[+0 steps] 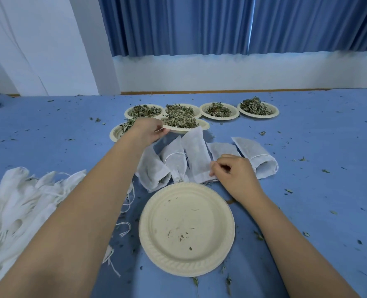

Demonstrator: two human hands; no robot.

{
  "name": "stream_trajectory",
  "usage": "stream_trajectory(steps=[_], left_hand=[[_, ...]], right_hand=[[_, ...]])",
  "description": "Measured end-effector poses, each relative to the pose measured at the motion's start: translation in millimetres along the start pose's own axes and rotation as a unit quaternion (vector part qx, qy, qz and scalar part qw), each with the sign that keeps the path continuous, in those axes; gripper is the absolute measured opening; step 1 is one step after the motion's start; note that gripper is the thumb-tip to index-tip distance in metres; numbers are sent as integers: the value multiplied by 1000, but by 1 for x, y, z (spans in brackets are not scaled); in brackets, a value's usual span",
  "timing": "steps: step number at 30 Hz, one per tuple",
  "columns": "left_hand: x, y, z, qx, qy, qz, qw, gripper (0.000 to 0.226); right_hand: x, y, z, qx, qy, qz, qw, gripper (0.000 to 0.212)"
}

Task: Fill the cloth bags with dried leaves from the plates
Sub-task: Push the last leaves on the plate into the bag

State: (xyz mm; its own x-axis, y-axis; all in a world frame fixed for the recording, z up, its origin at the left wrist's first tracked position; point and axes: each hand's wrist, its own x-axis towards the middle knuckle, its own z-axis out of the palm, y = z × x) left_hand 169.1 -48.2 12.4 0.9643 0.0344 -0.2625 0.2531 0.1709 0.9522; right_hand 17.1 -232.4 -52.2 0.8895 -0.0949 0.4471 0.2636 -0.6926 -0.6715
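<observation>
Head cam, looking down at a blue surface point(307, 190) with leaf crumbs scattered all over it. Left hand point(148, 130) is reaching far and gripping the rim of a plate point(203, 125) heaped with dried leaves point(180, 121). That plate sits at the near edge of a cluster of other leaf-filled plates point(219, 110) lined up toward the far side. Right hand point(232, 171) has its fingers curled, pinching the near edge of a cloth bag point(196, 155). This bag lies in the middle of a row of white bags point(253, 153), fanned out just near of the plates. An almost bare plate point(187, 229) with only a few flecks sits close in, between the two forearms. Off to the near left there's a loose heap of more drawstring bags point(17, 211). Blue curtains point(199, 24) hang at the back.
</observation>
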Motion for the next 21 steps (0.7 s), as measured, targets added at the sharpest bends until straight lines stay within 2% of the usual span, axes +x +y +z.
stream_trajectory(steps=[5, 7, 10, 13, 15, 20, 21], left_hand=[[-32, -1, -27, -71, -16, 26, 997, 13], [-42, -1, -37, -98, -1, 47, 994, 13], [-53, 1, -49, -109, 34, 89, 990, 15], [-59, 6, -52, -131, 45, 103, 985, 7], [-62, 8, -50, -140, 56, 107, 983, 10], [-66, 8, -40, -147, 77, 133, 977, 7], [-67, 6, -39, -142, 72, 132, 978, 14]], right_hand=[[2, -4, -5, 180, 28, 56, 982, 29], [2, -4, -6, 194, 3, 62, 979, 29], [0, -4, -3, 121, -57, 6, 991, 17], [-3, -4, -2, 19, -76, -101, 992, 25], [-4, -7, -1, -32, -89, -150, 984, 32], [-5, -1, -1, -147, -83, -126, 978, 43], [-4, 3, -1, -182, -87, -106, 974, 43]])
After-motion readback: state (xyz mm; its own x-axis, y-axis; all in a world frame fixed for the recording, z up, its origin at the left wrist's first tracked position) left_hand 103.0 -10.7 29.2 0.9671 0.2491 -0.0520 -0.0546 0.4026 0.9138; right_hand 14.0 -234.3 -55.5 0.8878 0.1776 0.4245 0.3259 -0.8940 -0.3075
